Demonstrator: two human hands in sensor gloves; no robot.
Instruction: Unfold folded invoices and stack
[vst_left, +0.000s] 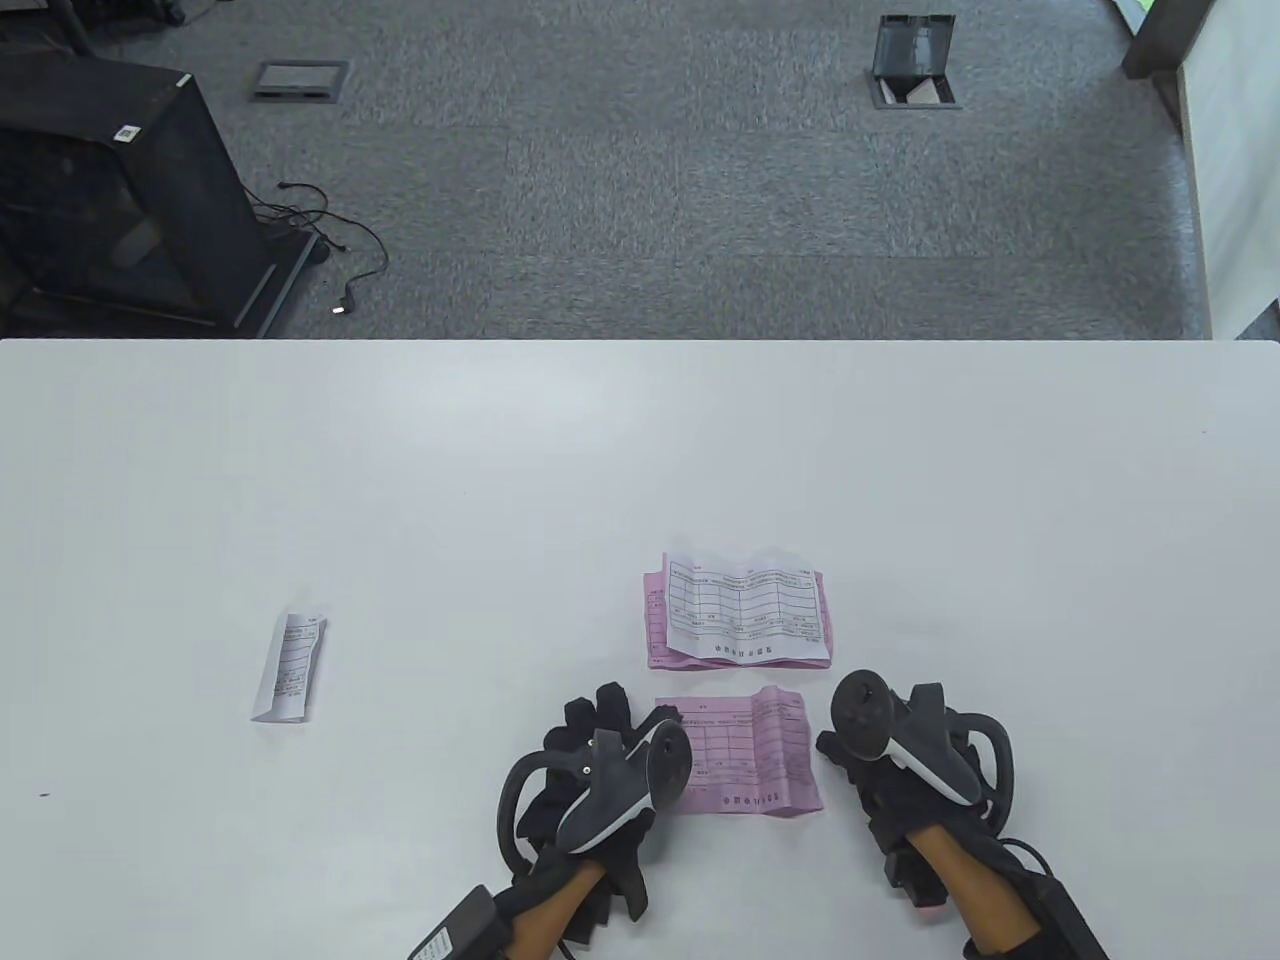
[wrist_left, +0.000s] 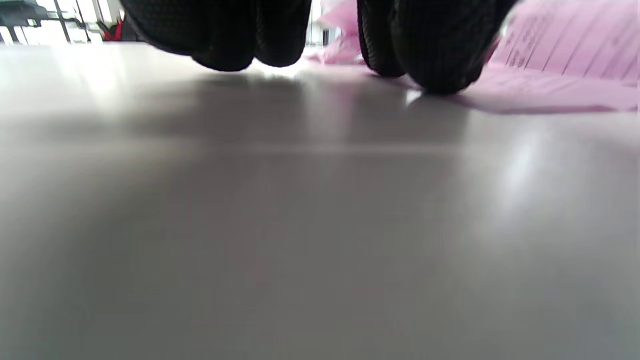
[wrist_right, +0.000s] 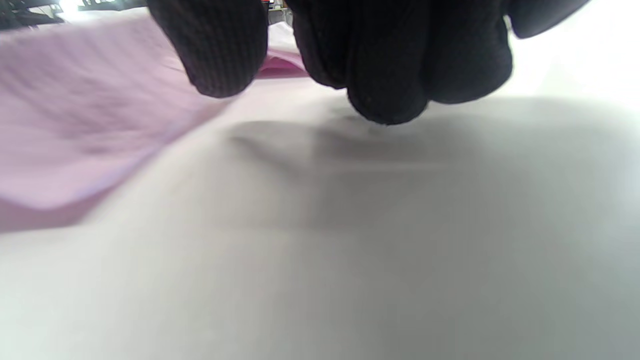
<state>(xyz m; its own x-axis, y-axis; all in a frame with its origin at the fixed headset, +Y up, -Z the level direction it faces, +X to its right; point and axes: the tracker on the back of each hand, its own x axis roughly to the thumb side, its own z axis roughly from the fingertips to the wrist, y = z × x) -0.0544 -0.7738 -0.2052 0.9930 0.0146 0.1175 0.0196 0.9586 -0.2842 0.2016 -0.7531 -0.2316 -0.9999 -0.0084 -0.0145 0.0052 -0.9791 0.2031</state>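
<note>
We found no print legible. Leftmost lay a folded white invoice (vst_left: 289, 667). Our left hand (vst_left: 600, 770) touched the unfolded pink invoice (vst_left: 750, 752); our right hand (vst_left: 905, 765) sat beside it; their grips we couldn't tell. Behind lay the stack (vst_left: 738, 608).

One camera looks down on the white desk (vst_left: 400, 480) from above; both wrist cameras skim low across it, sharing the unfolded pink paper invoice (vst_left: 750, 750) (wrist_left: 565, 60) (wrist_right: 75, 125).

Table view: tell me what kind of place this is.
Probably an office or lab workspace: a plain white table stands on grey carpet tiles, with floor outlet boxes set into them and a black equipment cabinet with loose cables beside it.
</note>
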